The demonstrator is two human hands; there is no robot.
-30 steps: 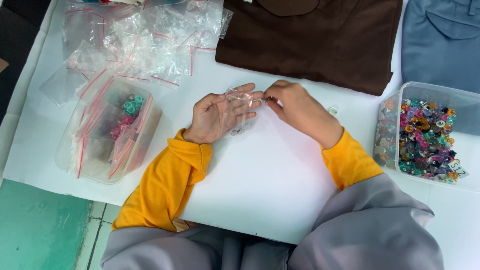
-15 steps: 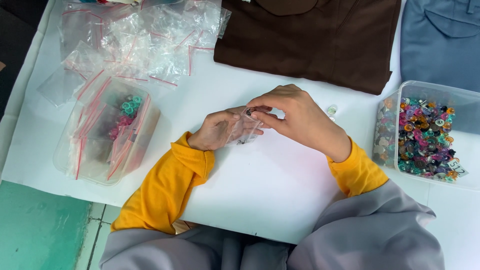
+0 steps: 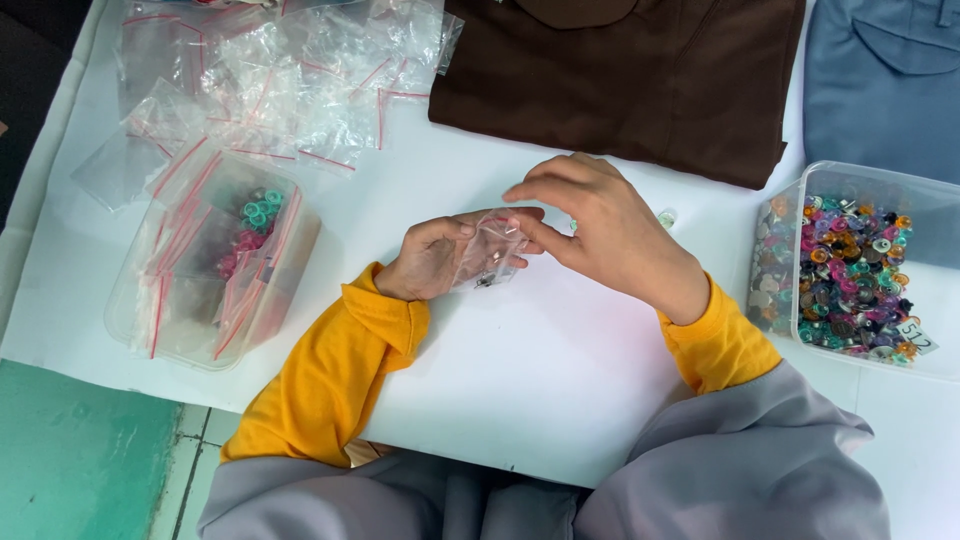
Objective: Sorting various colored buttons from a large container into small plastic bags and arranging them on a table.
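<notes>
Near the middle of the white counter (image 3: 520, 380), the left hand (image 3: 425, 262) curls its grip around a small clear plastic bag (image 3: 488, 252), pinching its lower left side between thumb and fingers; a few tiny dark pieces show through the film. The right hand (image 3: 600, 232) reaches in from three o'clock, and its grip closes with thumb and forefinger on the upper right edge of the same bag, so the bag hangs just above the counter between both hands. At nine o'clock from the hands stands a clear rectangular tub (image 3: 205, 265) stuffed with flat bags that have red seal strips, some showing teal and pink beads. At eleven o'clock lies a loose heap of empty clear bags (image 3: 290, 75), also edged with red strips. At twelve to one o'clock lies a folded brown garment (image 3: 620, 80), and beside it at two o'clock a folded grey-blue garment (image 3: 885, 85). At three o'clock sits a clear box (image 3: 850, 270) filled with mixed colourful beads, with a small white label at its lower right corner. A small clear bead (image 3: 667, 217) lies on the counter just beside the right hand.
</notes>
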